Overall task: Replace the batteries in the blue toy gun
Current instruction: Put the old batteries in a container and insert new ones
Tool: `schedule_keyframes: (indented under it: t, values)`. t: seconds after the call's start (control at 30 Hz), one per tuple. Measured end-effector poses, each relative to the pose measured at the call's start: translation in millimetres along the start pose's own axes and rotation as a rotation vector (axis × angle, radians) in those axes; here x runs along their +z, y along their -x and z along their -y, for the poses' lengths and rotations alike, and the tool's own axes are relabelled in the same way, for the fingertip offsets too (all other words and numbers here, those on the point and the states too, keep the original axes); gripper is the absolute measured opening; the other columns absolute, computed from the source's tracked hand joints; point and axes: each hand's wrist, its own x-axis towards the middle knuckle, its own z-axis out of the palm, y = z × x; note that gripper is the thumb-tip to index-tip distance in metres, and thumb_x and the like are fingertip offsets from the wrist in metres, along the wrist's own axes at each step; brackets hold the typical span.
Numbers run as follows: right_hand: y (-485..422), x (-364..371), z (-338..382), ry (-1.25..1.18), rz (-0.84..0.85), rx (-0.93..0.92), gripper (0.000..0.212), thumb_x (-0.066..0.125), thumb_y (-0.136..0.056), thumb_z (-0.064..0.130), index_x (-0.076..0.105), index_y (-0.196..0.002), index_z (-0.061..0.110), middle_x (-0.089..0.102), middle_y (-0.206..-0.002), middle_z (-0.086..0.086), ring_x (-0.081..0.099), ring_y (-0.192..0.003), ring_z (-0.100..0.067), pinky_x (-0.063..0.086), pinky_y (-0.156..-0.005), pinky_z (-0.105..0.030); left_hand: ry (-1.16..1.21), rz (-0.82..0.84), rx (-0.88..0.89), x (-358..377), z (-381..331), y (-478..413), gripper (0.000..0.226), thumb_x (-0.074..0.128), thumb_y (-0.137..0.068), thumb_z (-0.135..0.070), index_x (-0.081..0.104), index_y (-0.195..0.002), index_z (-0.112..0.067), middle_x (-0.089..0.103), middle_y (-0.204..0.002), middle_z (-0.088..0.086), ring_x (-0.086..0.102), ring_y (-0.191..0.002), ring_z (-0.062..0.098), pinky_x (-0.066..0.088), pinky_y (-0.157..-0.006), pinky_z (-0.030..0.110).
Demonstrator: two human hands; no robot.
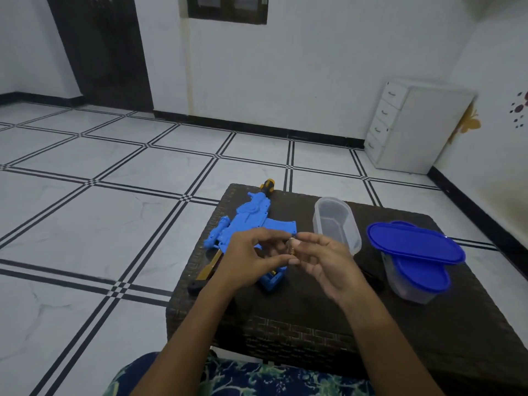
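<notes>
The right hand (323, 264) pinches a small battery (292, 247) between the thumb above and a fingertip below, so the battery stands nearly upright in the gap between the two hands. The rest of that hand's fingers are loosely bent, with the palm turned toward the left.

The left hand (251, 258) is just beside it, fingers half curled and spread a little, their tips reaching toward the battery. Whether they touch it or only come close cannot be told.

Both hands hover just above the blue toy gun (251, 221), which lies flat on a dark woven table (285, 332), its handle end (271, 280) pointing toward the person.

A screwdriver (267, 185) with a yellow and black handle lies at the far end of the gun. A gold strip (211, 265) lies by the gun's left side.

To the right stands an open clear tub (337, 224). Further right a blue lid (414, 242) rests loose on top of a second tub (414, 284), which has its own blue lid on.
</notes>
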Motion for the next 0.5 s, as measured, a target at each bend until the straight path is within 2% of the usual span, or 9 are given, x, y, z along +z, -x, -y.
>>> schedule_keyframes:
  t: [0.13, 0.27, 0.33, 0.4, 0.43, 0.5]
  values:
    - [-1.4, 4.2, -8.1, -0.027, 0.023, 0.033, 0.029, 0.062, -0.087, -0.005, 0.06, -0.116, -0.006, 0.074, -0.096, -0.019, 0.074, -0.084, -0.023, 0.061, -0.071, -0.028, -0.059, 0.004, 0.013, -0.6, -1.0, 0.2, 0.034, 0.086, -0.066, -0.027, 0.075, -0.096, -0.017, 0.072, -0.08, -0.004, 0.067, -0.074, 0.011, 0.059, -0.068, 0.037]
    - [-9.6, 1.4, -13.4, -0.019, 0.184, 0.11, 0.037, 0.062, -0.086, -0.003, 0.061, -0.123, -0.002, 0.071, -0.111, -0.02, 0.067, -0.109, -0.031, 0.054, -0.095, -0.037, -0.145, 0.025, -0.02, -4.1, 3.2, -2.2, 0.03, 0.085, -0.067, -0.021, 0.075, -0.094, -0.013, 0.071, -0.077, -0.001, 0.066, -0.072, 0.009, 0.058, -0.067, 0.034]
    - [-13.9, -0.8, -14.1, 0.03, 0.198, 0.096, 0.036, 0.061, -0.087, -0.006, 0.062, -0.123, 0.001, 0.072, -0.111, -0.018, 0.069, -0.104, -0.028, 0.057, -0.089, -0.035, -0.098, 0.078, -0.087, -8.0, 1.8, -2.7, 0.031, 0.086, -0.067, -0.019, 0.074, -0.095, -0.015, 0.071, -0.077, -0.001, 0.067, -0.074, 0.01, 0.058, -0.069, 0.031]
    - [-15.3, -0.6, -12.9, 0.154, 0.117, 0.034, 0.033, 0.065, -0.085, -0.006, 0.064, -0.117, 0.001, 0.074, -0.104, -0.015, 0.072, -0.095, -0.023, 0.06, -0.077, -0.029, -0.019, 0.097, -0.162, -15.1, 0.8, -4.9, 0.026, 0.083, -0.072, -0.018, 0.075, -0.096, -0.015, 0.073, -0.081, -0.001, 0.068, -0.078, 0.011, 0.057, -0.073, 0.024]
    - [-14.3, 0.4, -12.2, 0.259, 0.072, -0.015, 0.031, 0.069, -0.083, -0.005, 0.065, -0.113, 0.001, 0.075, -0.1, -0.014, 0.073, -0.091, -0.022, 0.06, -0.074, -0.027, -0.021, 0.027, -0.187, -19.6, 1.3, -7.0, 0.02, 0.079, -0.075, -0.018, 0.075, -0.094, -0.016, 0.074, -0.082, -0.003, 0.068, -0.08, 0.009, 0.055, -0.074, 0.02]
    - [-13.0, 1.1, -12.6, 0.479, 0.031, -0.1, 0.027, 0.078, -0.077, 0.001, 0.07, -0.103, 0.001, 0.075, -0.093, -0.015, 0.073, -0.083, -0.02, 0.059, -0.07, -0.023, -0.097, -0.229, -0.259, -28.7, 8.4, -12.2, 0.01, 0.072, -0.081, -0.016, 0.076, -0.089, -0.018, 0.074, -0.086, -0.007, 0.067, -0.079, 0.005, 0.051, -0.073, 0.016]
